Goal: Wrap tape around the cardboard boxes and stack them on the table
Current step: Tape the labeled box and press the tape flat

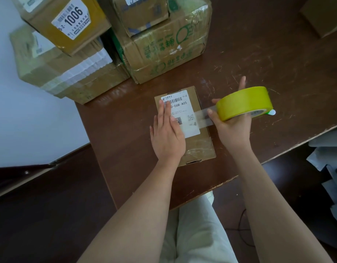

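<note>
Head view: small cardboard box (184, 126) lies flat on the desk (258, 63) near its front edge, left hand (166, 134) pressing flat on its shipping label (180, 114) with straight fingers, right hand (233, 123) gripping the yellow tape roll (243, 103) just right of the box. A clear tape strip (201, 117) runs from roll onto the box top. Judgement: first band barely started, wrap and stacking still left; taped boxes (163, 44) already piled at the desk's back-left.

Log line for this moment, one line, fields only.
step: taping small box | left hand: flat on label | right hand: holds tape roll, strip drawn onto box | stacked boxes: behind
</note>
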